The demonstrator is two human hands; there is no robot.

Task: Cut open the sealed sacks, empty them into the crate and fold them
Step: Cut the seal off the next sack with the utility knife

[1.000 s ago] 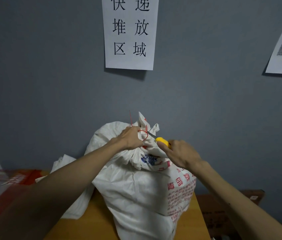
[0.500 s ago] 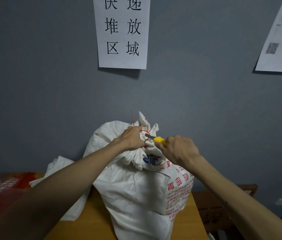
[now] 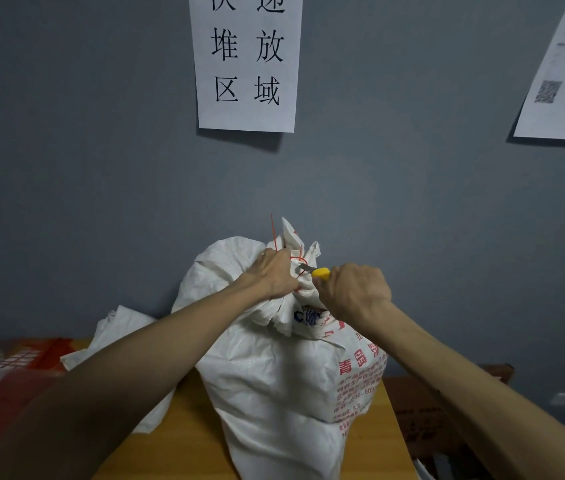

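A full white woven sack [image 3: 274, 382] with red print stands upright on a wooden table [image 3: 187, 441]. Its gathered neck is bound by a red zip tie [image 3: 299, 260]. My left hand [image 3: 274, 273] is clenched around the neck just left of the tie. My right hand [image 3: 352, 289] grips a yellow-handled utility knife [image 3: 319, 272], whose blade tip touches the tie. Most of the knife handle is hidden in my fist.
A second white sack [image 3: 118, 344] lies slumped behind and to the left. A red crate [image 3: 14, 362] sits at the far left, blurred. A cardboard box [image 3: 423, 414] stands right of the table. A grey wall with paper signs [image 3: 246, 64] is close behind.
My right hand has pushed the knife leftward, bringing the blade closer into the red tie. My left hand keeps its grip on the sack's neck.
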